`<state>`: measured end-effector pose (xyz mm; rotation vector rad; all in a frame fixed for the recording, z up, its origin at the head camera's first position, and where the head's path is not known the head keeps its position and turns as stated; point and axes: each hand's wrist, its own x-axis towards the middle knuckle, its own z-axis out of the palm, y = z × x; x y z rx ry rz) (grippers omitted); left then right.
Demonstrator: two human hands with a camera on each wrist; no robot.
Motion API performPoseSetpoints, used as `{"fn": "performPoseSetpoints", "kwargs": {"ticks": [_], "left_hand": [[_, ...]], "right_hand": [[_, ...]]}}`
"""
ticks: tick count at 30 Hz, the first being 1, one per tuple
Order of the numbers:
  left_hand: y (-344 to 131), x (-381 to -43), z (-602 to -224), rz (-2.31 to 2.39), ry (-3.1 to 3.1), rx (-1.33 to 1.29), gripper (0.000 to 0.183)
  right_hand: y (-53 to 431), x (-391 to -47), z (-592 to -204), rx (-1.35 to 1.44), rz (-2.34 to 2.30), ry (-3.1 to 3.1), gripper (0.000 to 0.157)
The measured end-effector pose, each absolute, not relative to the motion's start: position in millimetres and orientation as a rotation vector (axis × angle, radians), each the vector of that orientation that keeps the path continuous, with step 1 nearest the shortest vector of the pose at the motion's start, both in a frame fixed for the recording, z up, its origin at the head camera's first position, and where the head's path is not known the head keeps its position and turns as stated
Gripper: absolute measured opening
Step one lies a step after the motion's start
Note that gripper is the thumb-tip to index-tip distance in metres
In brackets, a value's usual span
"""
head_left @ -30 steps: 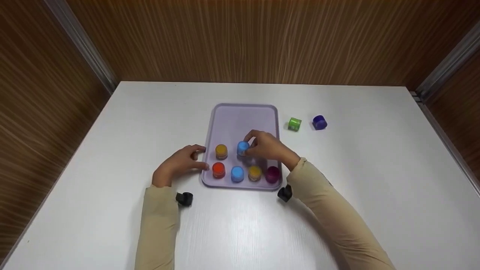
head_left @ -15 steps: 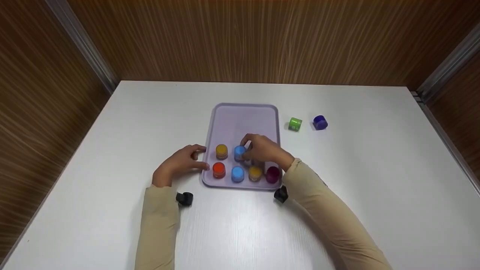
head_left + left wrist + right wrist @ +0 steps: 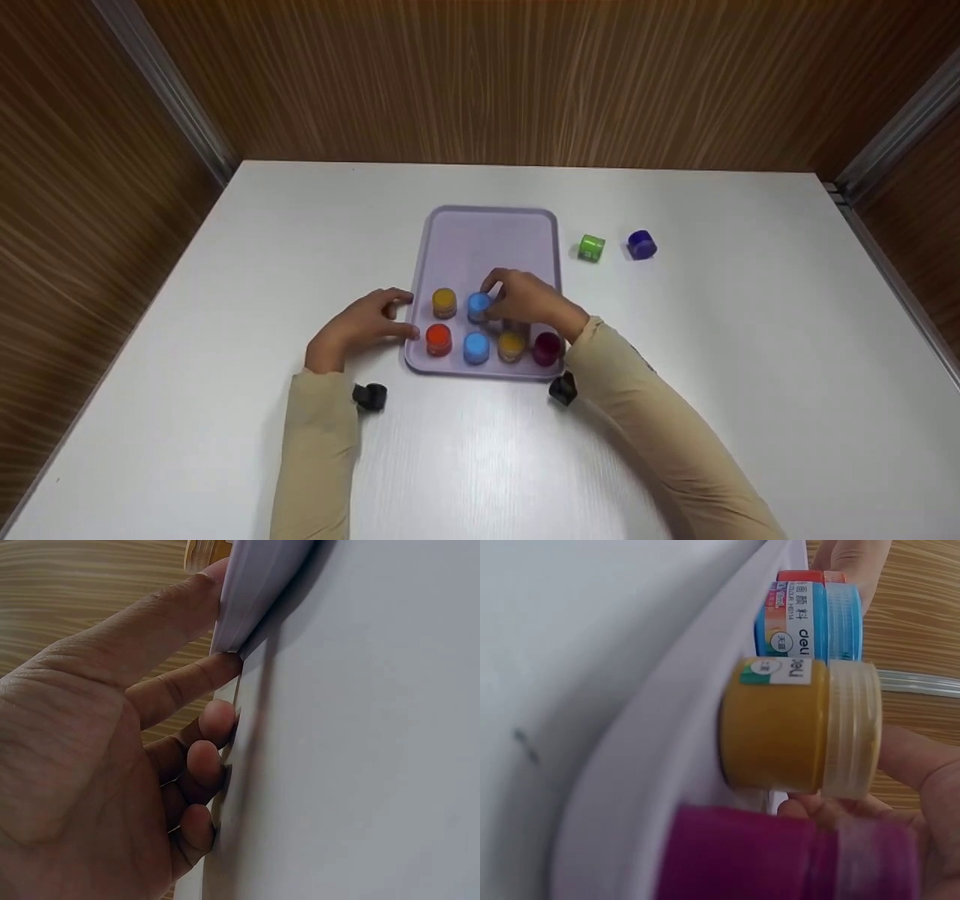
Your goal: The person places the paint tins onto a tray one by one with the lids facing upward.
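Note:
My right hand (image 3: 529,298) pinches a light blue paint jar (image 3: 478,306) between thumb and fingers. That jar is upright over the lilac tray (image 3: 495,240), right of a mustard-yellow paint jar (image 3: 444,302). Along the tray's near side stand a red paint jar (image 3: 439,339), another blue paint jar (image 3: 476,348), another yellow paint jar (image 3: 511,346) and a magenta paint jar (image 3: 547,349). My left hand (image 3: 360,330) rests at the tray's left edge, thumb and forefinger touching its rim, the other fingers loosely bent. In the right wrist view the front yellow jar (image 3: 776,727) hides part of the right hand.
A green jar (image 3: 591,248) and a dark purple jar (image 3: 642,244) lie on their sides on the white table (image 3: 712,315), right of the tray. Wood-grained panels (image 3: 525,82) enclose the table at the back and sides.
My right hand has brought the blue jar slightly left and nearer to me, in line with the rear yellow jar, and has hardly moved since. My left hand has stayed at the tray's edge.

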<state>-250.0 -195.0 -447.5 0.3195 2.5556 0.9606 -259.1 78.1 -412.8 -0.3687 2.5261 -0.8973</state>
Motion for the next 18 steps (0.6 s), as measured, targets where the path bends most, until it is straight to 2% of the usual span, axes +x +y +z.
{"fn": "performPoseSetpoints", "kwargs": {"ticks": [18], "left_hand": [[-194.1,-249.6,-447.4,0.960,2.560,0.312,0.069]], "right_hand": [[86.8,-258.5,-410.8,-0.421,-1.005,2.515,0.033]]}}
